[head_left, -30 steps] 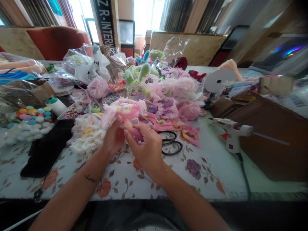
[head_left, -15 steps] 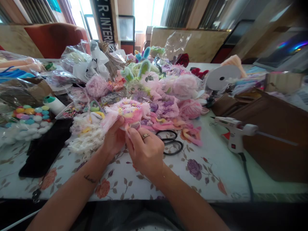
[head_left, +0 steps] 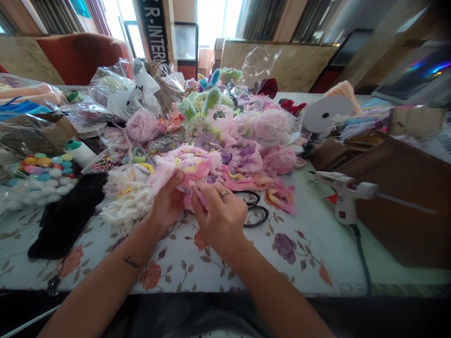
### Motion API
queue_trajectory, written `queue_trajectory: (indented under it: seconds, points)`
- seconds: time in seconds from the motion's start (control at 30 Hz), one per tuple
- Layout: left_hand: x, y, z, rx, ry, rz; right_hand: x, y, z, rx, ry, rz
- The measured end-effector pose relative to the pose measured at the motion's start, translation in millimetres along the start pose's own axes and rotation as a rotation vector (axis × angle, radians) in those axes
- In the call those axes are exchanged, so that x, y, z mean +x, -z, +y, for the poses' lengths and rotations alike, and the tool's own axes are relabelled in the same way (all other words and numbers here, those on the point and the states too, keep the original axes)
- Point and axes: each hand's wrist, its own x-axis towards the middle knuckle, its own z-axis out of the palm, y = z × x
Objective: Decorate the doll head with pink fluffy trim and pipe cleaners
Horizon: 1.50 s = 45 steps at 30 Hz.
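Note:
My left hand (head_left: 168, 203) grips a frilly pink and yellow fabric ornament (head_left: 188, 164) from below, thumb pressed on its underside. My right hand (head_left: 220, 217), with a ring on one finger, is closed in a pinch on a pink strip hanging from that ornament's lower edge. Both hands are held just above the flowered tablecloth (head_left: 197, 263) near the table's front. Black scissors (head_left: 254, 209) lie right behind my right hand.
A white glue gun (head_left: 343, 190) with its cord lies at the right beside a brown cardboard box (head_left: 398, 197). A heap of pink and purple frilly ornaments (head_left: 246, 136) fills the middle. White fluffy trim (head_left: 125, 199), coloured pom-poms (head_left: 45, 171), a black cloth (head_left: 66, 216) and plastic bags lie at the left.
My right hand has turned and shifted slightly right, so the ring now shows, and pinches the pink strip closer to the ornament. The left hand keeps its hold.

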Motion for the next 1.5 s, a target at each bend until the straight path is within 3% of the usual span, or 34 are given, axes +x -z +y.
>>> queue_trajectory:
  seconds: [0.27,0.5,0.87,1.07,1.2,1.5]
  points:
    - [-2,-3,-1,0.005,0.004,0.016,5,-2,5,0.286,-0.338,-0.038]
    - [-1,-5,-1,0.013,-0.012,0.003,9,-3,9,0.385,-0.478,-0.074]
    - [0,-4,-1,-0.009,0.057,0.055,15,-3,15,0.51,-0.62,-0.106]
    - [2,-1,-1,-0.005,0.12,0.088,24,2,26,0.634,-0.724,-0.247]
    - [1,-3,0,-0.016,0.144,0.074,27,3,37,0.739,-0.73,-0.349]
    - [0,-4,-1,0.014,0.159,0.069,19,-6,53,0.824,-0.729,-0.412]
